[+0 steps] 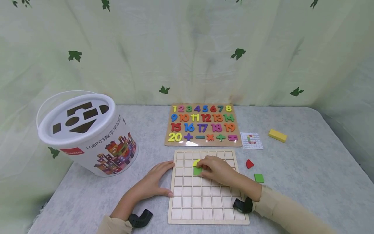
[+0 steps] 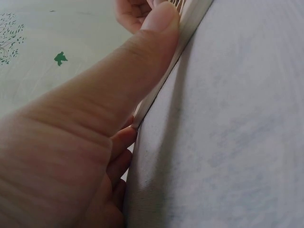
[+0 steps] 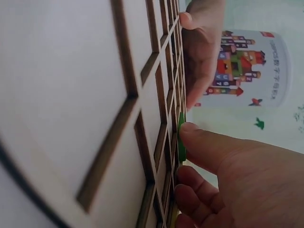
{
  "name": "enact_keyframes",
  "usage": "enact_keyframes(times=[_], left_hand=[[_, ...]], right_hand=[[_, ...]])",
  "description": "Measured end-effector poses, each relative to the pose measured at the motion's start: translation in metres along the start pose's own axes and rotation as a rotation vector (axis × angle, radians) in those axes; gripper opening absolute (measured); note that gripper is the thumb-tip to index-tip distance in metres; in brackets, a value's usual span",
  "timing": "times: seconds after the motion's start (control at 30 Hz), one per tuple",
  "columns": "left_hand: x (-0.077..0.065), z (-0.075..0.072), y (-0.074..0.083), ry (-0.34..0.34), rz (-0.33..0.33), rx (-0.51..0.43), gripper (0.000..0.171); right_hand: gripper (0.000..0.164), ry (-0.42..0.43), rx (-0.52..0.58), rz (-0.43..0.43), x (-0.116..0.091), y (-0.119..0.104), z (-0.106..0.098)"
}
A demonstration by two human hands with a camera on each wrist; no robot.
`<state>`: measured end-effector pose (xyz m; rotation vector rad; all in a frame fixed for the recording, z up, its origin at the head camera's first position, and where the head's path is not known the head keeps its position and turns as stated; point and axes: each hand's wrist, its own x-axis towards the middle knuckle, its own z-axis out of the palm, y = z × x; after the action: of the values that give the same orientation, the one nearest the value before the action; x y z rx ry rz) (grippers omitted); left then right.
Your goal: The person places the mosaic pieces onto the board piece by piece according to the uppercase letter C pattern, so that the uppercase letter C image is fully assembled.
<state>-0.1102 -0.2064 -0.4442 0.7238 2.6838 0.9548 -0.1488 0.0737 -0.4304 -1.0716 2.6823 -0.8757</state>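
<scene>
A wooden grid board (image 1: 202, 208) lies on the table. My right hand (image 1: 217, 170) is over its upper part, pinching a green square tile (image 1: 197, 171) between thumb and curled fingers. In the right wrist view, the thumb touches the edge of that tile (image 3: 182, 137), which stands slightly above the grid. A yellow piece (image 1: 196, 162) sits just beyond it, partly hidden by the fingers. My left hand (image 1: 150, 183) rests along the board's left edge, its thumb and fingers spread and touching the edge. The left wrist view shows the thumb (image 2: 142, 52) against the board's side.
Right of the board lie a red quarter-round piece (image 1: 249, 163) and another green square (image 1: 258, 177). Behind are a number puzzle (image 1: 203, 125), a small pattern card (image 1: 251, 140) and a yellow block (image 1: 277, 135). A large white bucket (image 1: 87, 136) stands at left.
</scene>
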Motion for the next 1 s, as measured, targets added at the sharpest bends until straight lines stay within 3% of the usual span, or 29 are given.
enact_keyframes(times=[0.3, 0.57, 0.73, 1.0], left_hand=[[0.000, -0.002, 0.001, -0.003, -0.016, -0.002, 0.102], [0.000, 0.001, -0.002, 0.010, 0.022, -0.005, 0.100], [0.001, 0.001, -0.003, 0.006, 0.026, -0.007, 0.100], [0.001, 0.001, -0.002, -0.007, 0.002, 0.000, 0.102]], right_hand=[[0.028, -0.014, -0.033, -0.003, 0.002, -0.002, 0.000], [0.042, -0.044, 0.222, 0.075, -0.008, -0.004, -0.011], [0.048, 0.068, 0.262, 0.063, -0.021, -0.010, -0.029], [0.052, 0.271, 0.167, 0.011, -0.059, 0.000, -0.059]])
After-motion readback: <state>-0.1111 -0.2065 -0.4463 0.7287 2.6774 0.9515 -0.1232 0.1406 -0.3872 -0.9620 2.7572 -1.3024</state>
